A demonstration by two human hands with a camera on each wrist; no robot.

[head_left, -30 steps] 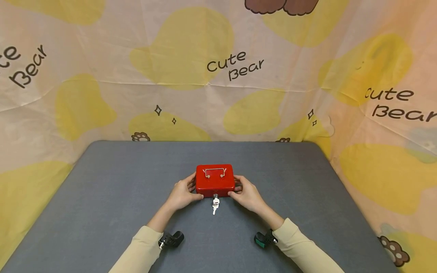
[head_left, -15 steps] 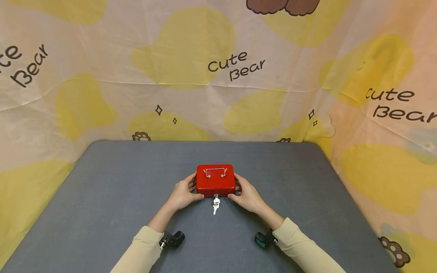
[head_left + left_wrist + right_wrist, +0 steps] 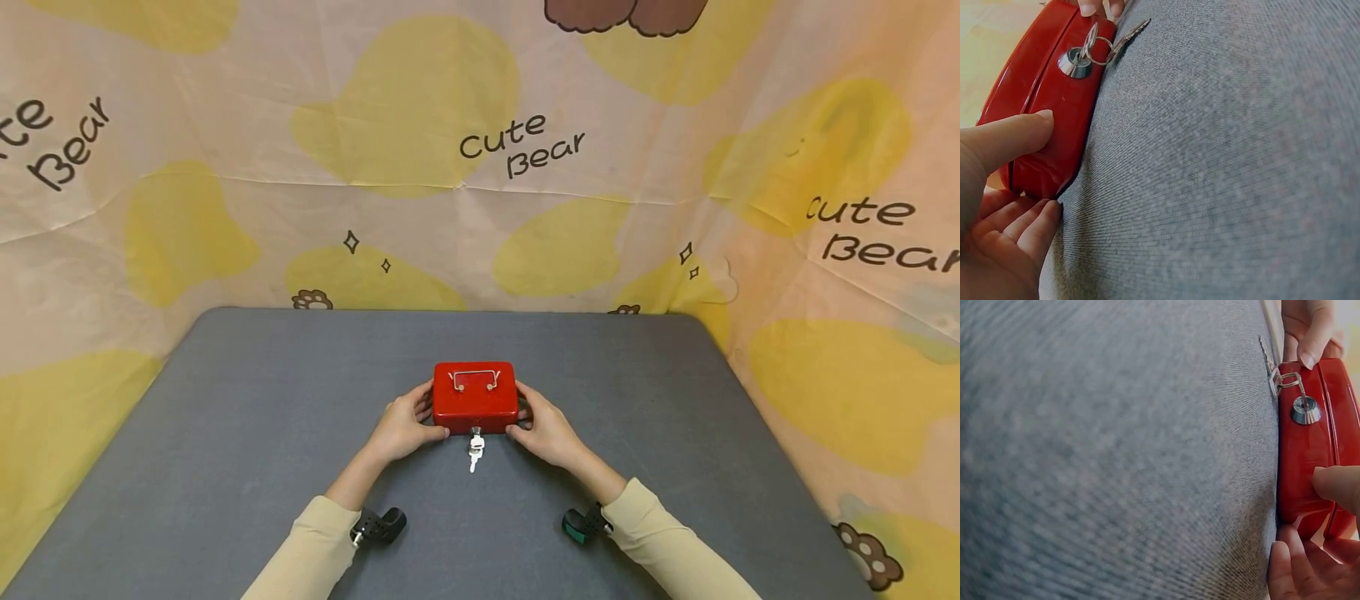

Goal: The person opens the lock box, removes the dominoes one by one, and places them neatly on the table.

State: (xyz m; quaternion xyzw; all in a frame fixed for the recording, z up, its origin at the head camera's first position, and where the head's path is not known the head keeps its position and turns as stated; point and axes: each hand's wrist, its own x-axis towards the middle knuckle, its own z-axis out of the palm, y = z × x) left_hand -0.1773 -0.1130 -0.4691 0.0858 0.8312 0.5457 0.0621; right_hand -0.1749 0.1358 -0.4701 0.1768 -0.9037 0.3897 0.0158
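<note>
A red metal cash box (image 3: pixel 474 408) sits on the grey table, its lid down and its wire handle (image 3: pixel 476 375) folded flat on top. One key stands in the round front lock (image 3: pixel 1075 64), and a second key (image 3: pixel 1266 359) hangs from it on a ring, reaching the table. My left hand (image 3: pixel 401 427) holds the box's left end, thumb on the front face and fingers along the side. At the right end my right hand (image 3: pixel 550 429) grips it the same way. In both wrist views the fingertips are low, near the tabletop.
The grey table (image 3: pixel 300 358) has rounded far corners. Behind it and at both sides hangs a patterned cloth (image 3: pixel 420 108). A black wrist strap device (image 3: pixel 378 527) is on the left wrist and another device (image 3: pixel 585 525) on the right.
The head view has shifted very slightly, so everything sits a few pixels further right. Both hands keep the same hold, and the box appears still on the table.
</note>
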